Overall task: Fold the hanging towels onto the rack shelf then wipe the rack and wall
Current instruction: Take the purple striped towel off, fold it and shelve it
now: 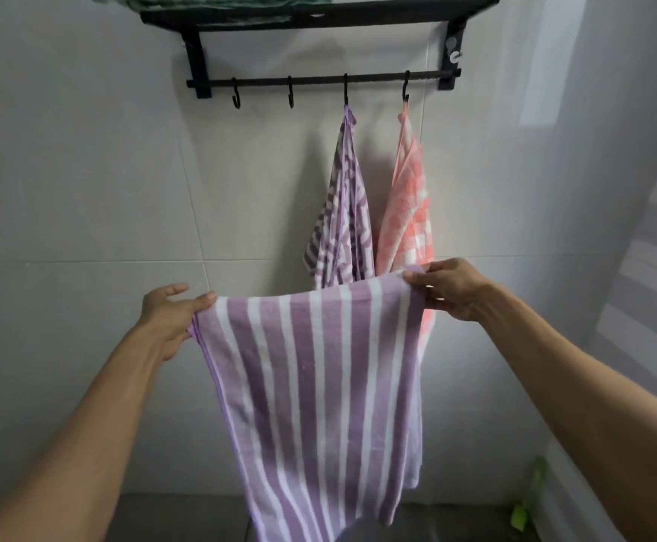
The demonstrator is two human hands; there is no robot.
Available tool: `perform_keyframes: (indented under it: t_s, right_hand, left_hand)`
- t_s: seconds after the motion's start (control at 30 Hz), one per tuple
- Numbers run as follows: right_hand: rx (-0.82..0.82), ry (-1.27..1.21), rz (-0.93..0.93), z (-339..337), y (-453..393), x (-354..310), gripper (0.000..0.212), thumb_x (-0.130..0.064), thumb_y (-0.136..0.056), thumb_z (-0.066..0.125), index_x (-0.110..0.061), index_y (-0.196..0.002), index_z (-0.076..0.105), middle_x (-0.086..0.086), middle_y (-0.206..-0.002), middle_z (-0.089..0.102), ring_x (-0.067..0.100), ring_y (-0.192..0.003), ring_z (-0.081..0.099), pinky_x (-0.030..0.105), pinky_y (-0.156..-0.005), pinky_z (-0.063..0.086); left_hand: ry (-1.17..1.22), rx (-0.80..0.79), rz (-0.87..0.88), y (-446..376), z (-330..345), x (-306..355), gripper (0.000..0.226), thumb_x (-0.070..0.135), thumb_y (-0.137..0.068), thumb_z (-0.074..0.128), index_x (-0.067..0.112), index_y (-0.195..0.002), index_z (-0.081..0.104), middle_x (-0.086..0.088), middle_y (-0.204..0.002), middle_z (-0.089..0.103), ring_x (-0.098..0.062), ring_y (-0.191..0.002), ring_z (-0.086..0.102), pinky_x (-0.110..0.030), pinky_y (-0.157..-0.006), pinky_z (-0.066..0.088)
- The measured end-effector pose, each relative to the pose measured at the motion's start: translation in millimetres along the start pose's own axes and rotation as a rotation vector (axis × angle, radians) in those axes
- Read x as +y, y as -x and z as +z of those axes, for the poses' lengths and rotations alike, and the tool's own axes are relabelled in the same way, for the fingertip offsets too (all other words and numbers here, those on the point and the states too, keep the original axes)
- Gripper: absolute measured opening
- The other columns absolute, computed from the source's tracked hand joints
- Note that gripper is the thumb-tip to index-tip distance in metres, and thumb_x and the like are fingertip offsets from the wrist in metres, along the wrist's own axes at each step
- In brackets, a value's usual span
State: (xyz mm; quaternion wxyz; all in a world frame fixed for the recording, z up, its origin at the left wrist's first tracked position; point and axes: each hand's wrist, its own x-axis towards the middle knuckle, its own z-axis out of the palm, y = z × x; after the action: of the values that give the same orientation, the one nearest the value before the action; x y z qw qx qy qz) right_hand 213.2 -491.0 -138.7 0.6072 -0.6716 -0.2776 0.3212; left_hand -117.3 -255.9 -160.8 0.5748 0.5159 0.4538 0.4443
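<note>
2 bare forearms reach forward. The left hand (168, 314) pinches the upper left corner of a purple-and-white striped towel (311, 393), and the right hand (446, 289) grips its upper right corner, so the cloth hangs spread below the black wall rack (319, 17). Under the rack, 4 hooks sit on its rail (319, 81): 2 bare, 1 holding a second purple striped towel (342, 213), 1 a pink checked towel (409, 213). Green fabric (209, 1) lies on the rack's shelf.
</note>
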Motion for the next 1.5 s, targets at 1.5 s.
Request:
perform_keyframes:
  t_s: [1.5]
  right_hand:
    - [0.017,0.642,-0.22,-2.0,5.8,-53.6,0.027,-0.014,-0.095,0.068,0.0,-0.118,0.068,0.008,-0.113,0.065,0.027,-0.11,0.061,0.04,-0.092,0.056]
  left_hand:
    - [-0.579,-0.082,0.308,-8.5,-4.3,46.2,0.028,0.011,-0.064,0.092,0.002,-0.083,0.074,-0.013,-0.079,0.067,-0.018,-0.064,0.059,-0.031,-0.068,0.058]
